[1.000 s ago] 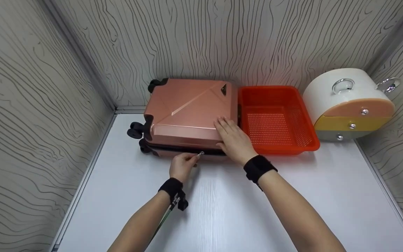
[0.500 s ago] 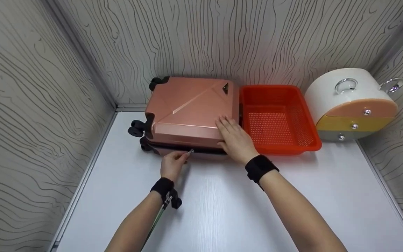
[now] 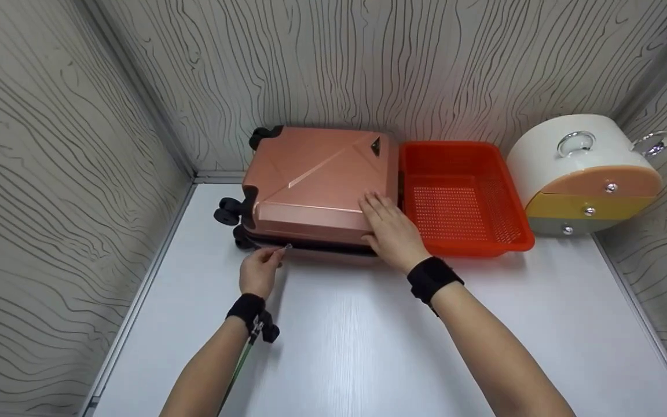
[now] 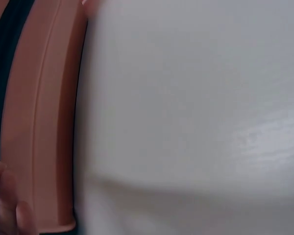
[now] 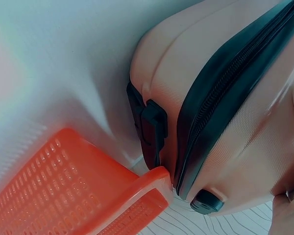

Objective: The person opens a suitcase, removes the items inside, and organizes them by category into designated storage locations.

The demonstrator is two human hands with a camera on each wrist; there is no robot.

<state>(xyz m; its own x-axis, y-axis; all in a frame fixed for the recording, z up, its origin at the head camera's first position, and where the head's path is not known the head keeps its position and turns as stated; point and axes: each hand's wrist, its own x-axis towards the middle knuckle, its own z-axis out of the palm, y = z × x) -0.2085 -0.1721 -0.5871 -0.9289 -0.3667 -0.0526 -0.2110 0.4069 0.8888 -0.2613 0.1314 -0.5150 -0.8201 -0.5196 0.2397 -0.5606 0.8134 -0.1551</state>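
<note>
A pink hard-shell suitcase [image 3: 322,165] lies flat on the table, its black wheels [image 3: 228,211] to the left. Along its front side runs a black zipper [image 5: 218,93], also seen close up in the right wrist view. Thumb and fingers of my left hand [image 3: 258,272] pinch the small metal zipper pull [image 3: 288,247] near the suitcase's front left corner. My right hand [image 3: 394,234] rests on the lid's front right corner, fingers stretched out. In the left wrist view the suitcase's side [image 4: 44,122] fills the left, and the pull is not clearly visible.
A red perforated basket [image 3: 521,240] stands against the suitcase's right end. Right of it is a rounded white box [image 3: 542,147] with orange, yellow and grey drawers. Wood-patterned walls [image 3: 333,63] enclose the white table [image 3: 368,347] at the back and sides.
My left hand has slid leftward along the suitcase's front, carrying the zipper pull with it. The right hand has stayed on the lid; the view has shifted slightly.
</note>
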